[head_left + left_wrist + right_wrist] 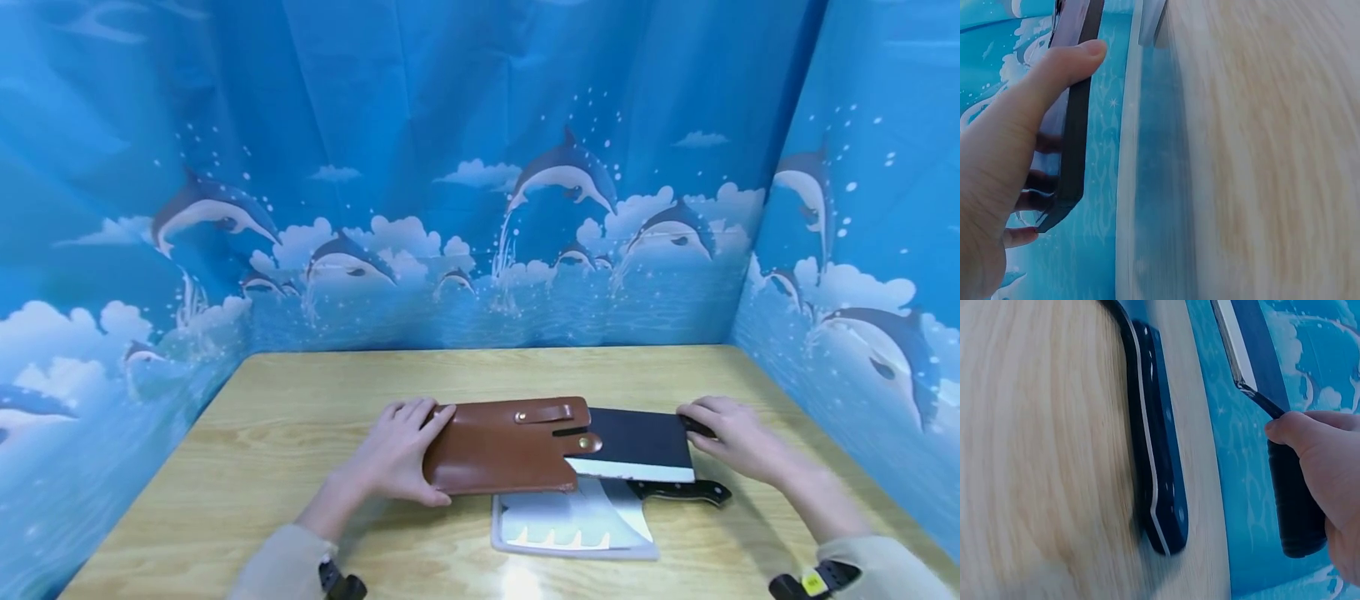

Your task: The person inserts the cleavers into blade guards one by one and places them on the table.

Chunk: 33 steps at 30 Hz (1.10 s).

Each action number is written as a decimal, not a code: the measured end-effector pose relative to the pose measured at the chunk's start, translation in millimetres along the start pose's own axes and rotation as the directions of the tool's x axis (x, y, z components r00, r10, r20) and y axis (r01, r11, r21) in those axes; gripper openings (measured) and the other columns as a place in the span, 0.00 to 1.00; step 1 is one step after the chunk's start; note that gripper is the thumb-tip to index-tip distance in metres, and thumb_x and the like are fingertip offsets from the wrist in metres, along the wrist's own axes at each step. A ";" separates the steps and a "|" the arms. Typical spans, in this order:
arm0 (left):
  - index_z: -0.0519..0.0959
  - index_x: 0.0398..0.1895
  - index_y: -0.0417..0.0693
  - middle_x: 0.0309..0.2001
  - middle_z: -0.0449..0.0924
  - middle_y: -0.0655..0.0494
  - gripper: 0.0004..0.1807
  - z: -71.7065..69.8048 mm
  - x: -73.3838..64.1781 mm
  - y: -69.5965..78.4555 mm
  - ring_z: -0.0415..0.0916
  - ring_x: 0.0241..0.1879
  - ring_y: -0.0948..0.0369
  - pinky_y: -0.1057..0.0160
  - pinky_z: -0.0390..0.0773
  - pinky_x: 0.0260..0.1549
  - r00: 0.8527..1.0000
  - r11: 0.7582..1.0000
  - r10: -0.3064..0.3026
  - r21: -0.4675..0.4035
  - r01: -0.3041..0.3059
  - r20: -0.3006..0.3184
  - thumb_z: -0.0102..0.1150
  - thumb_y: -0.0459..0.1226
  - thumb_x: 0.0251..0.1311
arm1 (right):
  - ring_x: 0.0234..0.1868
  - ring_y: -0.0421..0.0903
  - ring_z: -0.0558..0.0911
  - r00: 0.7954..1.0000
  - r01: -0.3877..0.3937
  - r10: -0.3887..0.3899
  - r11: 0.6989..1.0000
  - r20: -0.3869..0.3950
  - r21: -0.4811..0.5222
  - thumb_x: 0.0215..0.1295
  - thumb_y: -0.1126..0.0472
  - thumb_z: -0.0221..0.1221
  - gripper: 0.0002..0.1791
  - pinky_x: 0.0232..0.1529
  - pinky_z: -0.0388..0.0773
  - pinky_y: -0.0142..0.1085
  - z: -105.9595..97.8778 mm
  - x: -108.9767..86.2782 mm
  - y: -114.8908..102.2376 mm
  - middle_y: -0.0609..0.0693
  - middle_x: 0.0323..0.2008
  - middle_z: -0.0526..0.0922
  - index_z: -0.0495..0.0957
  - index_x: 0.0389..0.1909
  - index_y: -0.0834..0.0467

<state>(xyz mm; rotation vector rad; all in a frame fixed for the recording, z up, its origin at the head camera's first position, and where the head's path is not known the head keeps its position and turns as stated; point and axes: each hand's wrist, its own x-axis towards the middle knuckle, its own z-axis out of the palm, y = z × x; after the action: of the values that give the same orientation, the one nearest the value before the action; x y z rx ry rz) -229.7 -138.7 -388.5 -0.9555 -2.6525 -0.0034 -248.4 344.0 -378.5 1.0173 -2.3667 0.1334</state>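
Note:
My left hand (405,454) grips the closed end of a brown leather sheath (498,458), thumb on one side and fingers on the other. In the left wrist view the sheath's edge (1075,144) looks dark. A cleaver (637,440) with a black blade and pale cutting edge reaches partly into the sheath's right end; the rest of the blade is hidden. My right hand (738,437) holds the cleaver by its black handle (1297,500). Both are raised above the table. Below them lies a second knife with a black riveted handle (686,492), its broad blade in a clear cover (573,552).
The sheath has a snap strap (585,442) and a leather loop (543,413) near its opening. Everything is over a light wooden table (330,392). A blue dolphin-print curtain (420,208) stands behind it and along both sides.

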 end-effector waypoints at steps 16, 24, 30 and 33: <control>0.62 0.68 0.49 0.57 0.66 0.43 0.62 0.0 -0.5 -1.5 0.64 0.56 0.48 0.43 0.60 0.55 0.999 0.999 0.011 -0.049 -0.013 -0.053 0.61 0.71 0.25 | 0.21 0.43 0.76 0.917 -0.323 0.328 0.944 0.225 -0.062 0.44 0.49 0.68 0.26 0.15 0.61 0.35 -17.8 22.0 -24.7 0.50 0.29 0.83 0.79 0.44 0.57; 0.64 0.66 0.47 0.57 0.67 0.43 0.61 -3.4 -2.7 -7.2 0.64 0.56 0.48 0.44 0.61 0.53 0.989 0.999 0.042 -0.026 -0.047 -0.139 0.62 0.70 0.23 | 0.27 0.38 0.74 0.870 -0.418 0.328 0.887 0.368 0.198 0.49 0.48 0.67 0.26 0.24 0.68 0.34 -27.9 19.2 -19.9 0.46 0.31 0.81 0.78 0.47 0.58; 0.64 0.65 0.42 0.57 0.68 0.43 0.63 -8.3 -9.1 -11.3 0.65 0.56 0.48 0.45 0.62 0.54 0.989 0.999 0.052 0.009 -0.051 -0.138 0.61 0.71 0.23 | 0.31 0.38 0.74 0.837 -0.509 0.239 0.673 0.493 0.537 0.58 0.61 0.62 0.25 0.24 0.75 0.37 -35.8 13.9 -12.3 0.57 0.41 0.77 0.70 0.54 0.68; 0.64 0.65 0.42 0.58 0.67 0.43 0.63 -11.3 -11.1 -13.7 0.65 0.57 0.48 0.45 0.62 0.54 0.990 0.999 0.050 0.004 -0.049 -0.133 0.61 0.71 0.24 | 0.31 0.42 0.75 0.820 -0.554 0.270 0.596 0.504 0.582 0.60 0.62 0.60 0.25 0.24 0.76 0.39 -35.5 11.7 -10.6 0.60 0.43 0.75 0.69 0.55 0.70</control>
<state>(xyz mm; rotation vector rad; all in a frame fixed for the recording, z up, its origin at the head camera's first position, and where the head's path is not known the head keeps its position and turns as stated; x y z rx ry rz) -226.8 -157.6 -379.7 -0.9851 -2.5066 -0.0528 -231.5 339.6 -343.8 0.7893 -2.9492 1.2443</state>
